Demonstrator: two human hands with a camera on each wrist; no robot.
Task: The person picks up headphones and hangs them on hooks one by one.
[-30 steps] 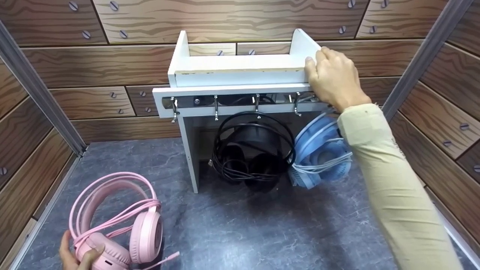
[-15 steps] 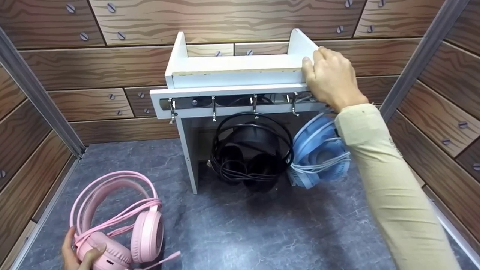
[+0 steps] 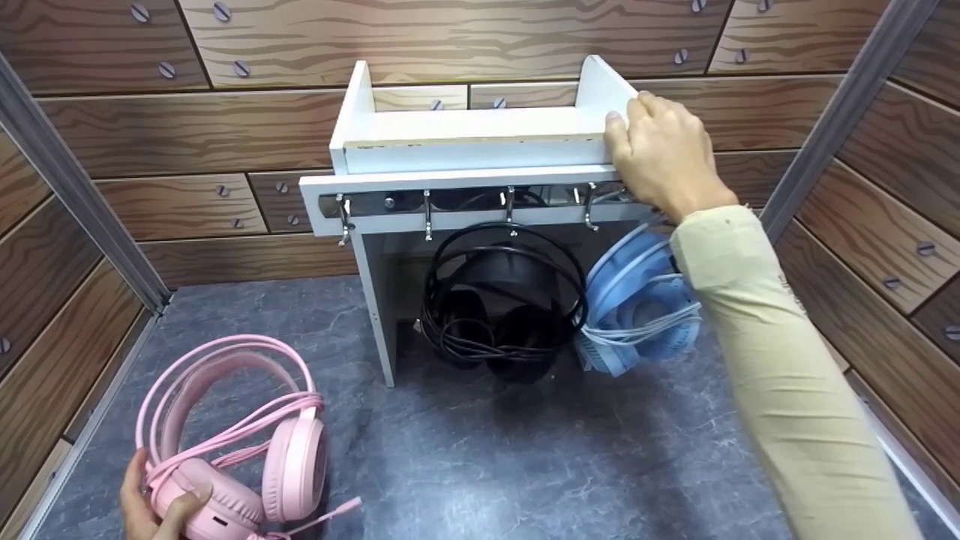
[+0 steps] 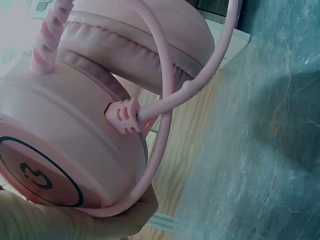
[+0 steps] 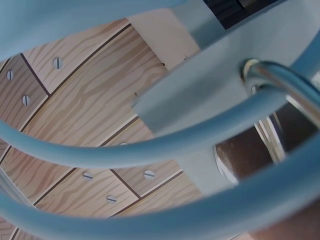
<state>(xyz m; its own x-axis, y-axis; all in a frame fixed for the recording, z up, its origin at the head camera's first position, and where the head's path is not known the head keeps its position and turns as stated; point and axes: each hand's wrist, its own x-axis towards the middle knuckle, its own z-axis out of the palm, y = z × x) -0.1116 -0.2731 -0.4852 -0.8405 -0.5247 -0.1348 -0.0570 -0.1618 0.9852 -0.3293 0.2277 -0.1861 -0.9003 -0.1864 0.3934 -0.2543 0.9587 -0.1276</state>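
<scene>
At the lower left of the head view, my left hand (image 3: 139, 501) grips a pink headset (image 3: 294, 472) by one ear cup, thumb over the cushion. Its pink cable is wrapped round the band, and a thin microphone boom juts right. The left wrist view shows the gripped cup (image 4: 75, 125) up close. My right hand (image 3: 667, 154) holds the right side panel of a white shelf rack (image 3: 480, 156). Below that hand hangs a blue headset (image 3: 637, 315), whose thin bands cross the right wrist view beside a metal hook (image 5: 280, 80).
A black headset (image 3: 510, 277) with a coiled cable hangs under the rack's hook rail (image 3: 465, 219). Several metal hooks line this rail. Wood-patterned walls (image 3: 225, 135) enclose the dark marbled floor (image 3: 465, 457) on the sides and back.
The pink headset has risen very slightly with my left hand. My right hand stays on the rack, and the hanging headsets look the same.
</scene>
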